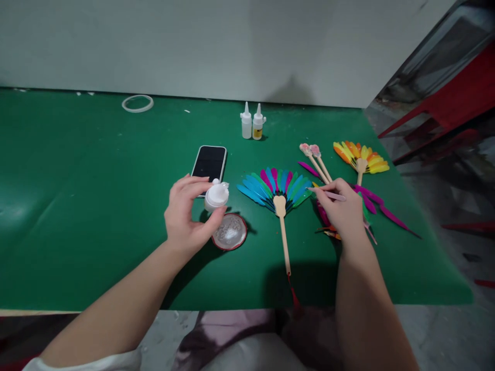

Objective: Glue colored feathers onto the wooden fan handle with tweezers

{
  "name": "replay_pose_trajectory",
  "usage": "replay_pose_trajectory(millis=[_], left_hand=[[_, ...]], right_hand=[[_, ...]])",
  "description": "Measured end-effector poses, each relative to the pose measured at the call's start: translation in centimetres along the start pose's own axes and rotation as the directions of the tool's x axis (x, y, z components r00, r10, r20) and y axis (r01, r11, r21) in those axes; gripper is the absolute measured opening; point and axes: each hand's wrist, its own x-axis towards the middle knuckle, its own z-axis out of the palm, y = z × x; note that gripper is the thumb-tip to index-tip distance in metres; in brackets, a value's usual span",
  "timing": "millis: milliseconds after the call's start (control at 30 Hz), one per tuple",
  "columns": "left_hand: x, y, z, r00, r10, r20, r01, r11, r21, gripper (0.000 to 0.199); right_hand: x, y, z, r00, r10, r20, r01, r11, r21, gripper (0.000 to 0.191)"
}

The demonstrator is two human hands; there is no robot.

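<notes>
Thumb and fingers of my left hand (190,212) pinch a small white bottle (217,196) tilted above a round, red-rimmed dish (235,238) with whitish material in it. My right hand (340,206) holds pale pink tweezers (333,196), their tip at the right edge of a feather fan (280,205). This fan lies flat, with blue, magenta and green feathers, a wooden handle and a red tassel. Loose magenta feathers (394,216) and other coloured ones lie around and partly under my right hand.
A phone (209,163) lies behind my left hand. Two white bottles (246,125) stand near the wall. Two sticks with pink tops (315,151) and a yellow-orange fan (361,165) lie at the right. A white ring (137,110) is at the back left; a red chair (456,103) stands beyond the table.
</notes>
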Motion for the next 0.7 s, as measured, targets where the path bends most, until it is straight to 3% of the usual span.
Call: replay_pose_trajectory(millis=[300, 700], left_hand=[[-0.05, -0.06, 0.00, 1.000, -0.001, -0.004, 0.001, 1.000, 0.011, 0.035], [0.02, 0.21, -0.12, 0.999, -0.044, 0.027, 0.043, 0.999, 0.033, 0.031]], right_hand=[[-0.04, 0.29, 0.19, 0.999, -0.042, 0.003, 0.041, 0.998, 0.037, 0.018], [0.03, 0.29, 0.23, 0.996, -0.088, 0.030, 0.089, 0.995, -0.035, 0.020]])
